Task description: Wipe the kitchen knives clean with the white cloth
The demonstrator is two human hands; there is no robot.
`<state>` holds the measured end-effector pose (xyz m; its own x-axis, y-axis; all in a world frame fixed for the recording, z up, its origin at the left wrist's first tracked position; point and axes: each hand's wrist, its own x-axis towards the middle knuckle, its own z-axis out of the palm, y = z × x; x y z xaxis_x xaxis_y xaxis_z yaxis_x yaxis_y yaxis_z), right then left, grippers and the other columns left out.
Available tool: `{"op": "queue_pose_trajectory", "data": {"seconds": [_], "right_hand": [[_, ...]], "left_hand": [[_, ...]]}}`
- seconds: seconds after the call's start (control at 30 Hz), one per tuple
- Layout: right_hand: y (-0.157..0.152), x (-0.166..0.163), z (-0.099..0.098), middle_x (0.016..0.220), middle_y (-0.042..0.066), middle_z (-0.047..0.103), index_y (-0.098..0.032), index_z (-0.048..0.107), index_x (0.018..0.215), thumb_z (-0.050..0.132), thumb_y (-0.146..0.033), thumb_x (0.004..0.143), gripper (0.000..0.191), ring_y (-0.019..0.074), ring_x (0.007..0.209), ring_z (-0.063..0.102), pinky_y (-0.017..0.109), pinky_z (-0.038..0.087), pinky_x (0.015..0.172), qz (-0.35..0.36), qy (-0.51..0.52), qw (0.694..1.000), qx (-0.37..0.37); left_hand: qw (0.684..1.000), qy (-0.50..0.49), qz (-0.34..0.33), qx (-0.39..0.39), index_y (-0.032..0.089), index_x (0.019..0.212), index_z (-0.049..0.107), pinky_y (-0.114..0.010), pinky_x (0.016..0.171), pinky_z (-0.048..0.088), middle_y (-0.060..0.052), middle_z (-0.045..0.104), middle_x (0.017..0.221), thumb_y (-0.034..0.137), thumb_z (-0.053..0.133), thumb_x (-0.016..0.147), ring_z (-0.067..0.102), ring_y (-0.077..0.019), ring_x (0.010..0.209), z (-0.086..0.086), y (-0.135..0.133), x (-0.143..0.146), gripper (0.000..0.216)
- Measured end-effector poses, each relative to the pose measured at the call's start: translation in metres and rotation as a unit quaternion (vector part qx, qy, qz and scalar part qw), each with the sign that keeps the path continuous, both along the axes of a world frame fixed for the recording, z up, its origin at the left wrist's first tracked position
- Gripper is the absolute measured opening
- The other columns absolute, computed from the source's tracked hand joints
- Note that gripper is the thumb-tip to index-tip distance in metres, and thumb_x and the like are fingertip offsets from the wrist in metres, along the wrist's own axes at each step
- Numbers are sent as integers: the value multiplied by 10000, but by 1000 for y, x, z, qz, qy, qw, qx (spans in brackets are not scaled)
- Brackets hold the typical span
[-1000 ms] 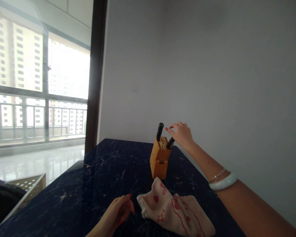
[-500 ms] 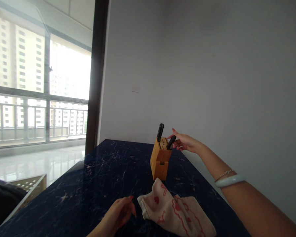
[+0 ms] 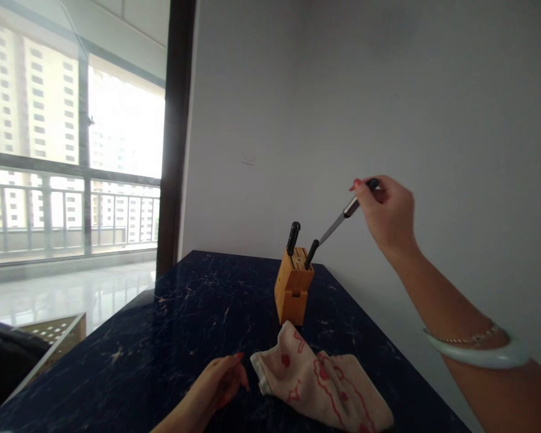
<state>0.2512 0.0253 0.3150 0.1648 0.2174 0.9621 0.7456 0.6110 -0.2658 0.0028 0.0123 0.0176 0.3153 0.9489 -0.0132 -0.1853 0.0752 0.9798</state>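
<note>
My right hand (image 3: 385, 210) is closed around the black handle of a knife (image 3: 333, 228), raised to the right above the wooden knife block (image 3: 294, 291). Its slim grey blade slants down to the left, with the tip behind or near another black handle (image 3: 312, 252) in the block. A further black-handled knife (image 3: 293, 238) stands upright at the block's left side. My left hand (image 3: 220, 385) rests low over the table, fingers loosely bent and apart, holding nothing. Just right of it lies a crumpled pink towel (image 3: 318, 385) with red patterns, in front of the block.
The dark blue marbled table (image 3: 193, 319) runs back to a grey wall (image 3: 415, 120), which also closes in on the right. Beyond its left side are a perforated beige crate (image 3: 72, 331) with something black beside it, and glass balcony windows.
My right hand has drawn the knife up out of the block, moving up and to the right. My left hand, the towel and the block stay in place.
</note>
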Motion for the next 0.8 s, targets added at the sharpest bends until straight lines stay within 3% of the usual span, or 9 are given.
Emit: {"op": "queue_pose_trajectory", "data": {"seconds": [0.1,0.3,0.37,0.5,0.6,0.67,0.73,0.8], "right_hand": [[-33,-13,-20,718,27,582,-187,564,787,432,-340,827,206,116,574,501,238,364,493,-9,31,994,105],[-55,-12,-102,732,32,589,-182,561,807,511,-271,788,104,132,582,516,258,401,532,-54,96,989,96],[-58,-7,-109,720,33,584,-185,569,796,525,-280,778,107,142,587,516,276,405,546,-60,113,985,114],[-69,-2,-98,724,28,579,-227,580,766,543,-276,765,62,150,597,515,305,409,564,-57,176,965,187],[-74,-6,-102,685,-15,554,-222,557,744,551,-250,749,29,90,464,423,252,346,446,15,262,939,223],[-72,-13,-121,675,-40,541,-200,532,769,539,-249,757,51,54,419,377,208,305,404,109,307,934,148],[-65,-24,-148,613,-52,525,-194,523,833,524,-307,778,126,68,459,436,197,345,436,189,314,930,-26],[-56,-38,-178,613,-35,550,-186,520,827,504,-365,787,184,105,566,528,229,417,539,247,299,900,-198]], "left_hand": [[1000,-9,-5,4,116,480,613,-233,383,79,60,319,274,566,506,698,224,-38,279,-1,1,-1,512],[1000,-20,-5,1,119,462,605,-230,375,72,58,318,267,611,511,667,236,-40,271,-3,3,3,541],[1000,-9,-6,-10,123,456,600,-231,370,73,56,319,262,639,509,644,241,-44,268,-1,1,4,557],[1000,1,3,-19,116,501,614,-214,374,95,57,340,287,614,521,663,262,-42,299,6,-5,3,531],[1000,0,-14,-19,114,520,613,-203,365,128,47,376,308,604,505,690,285,-44,309,7,-7,4,530],[999,6,-51,-18,111,581,636,-198,365,187,21,457,345,626,480,694,333,-56,320,3,-6,6,549],[997,11,-80,-7,107,711,669,-195,396,255,-23,575,455,649,459,692,408,-74,371,-1,-5,7,582],[995,20,-92,14,120,856,673,-196,440,302,-64,664,630,649,458,695,491,-103,469,-2,-4,6,594]]}}
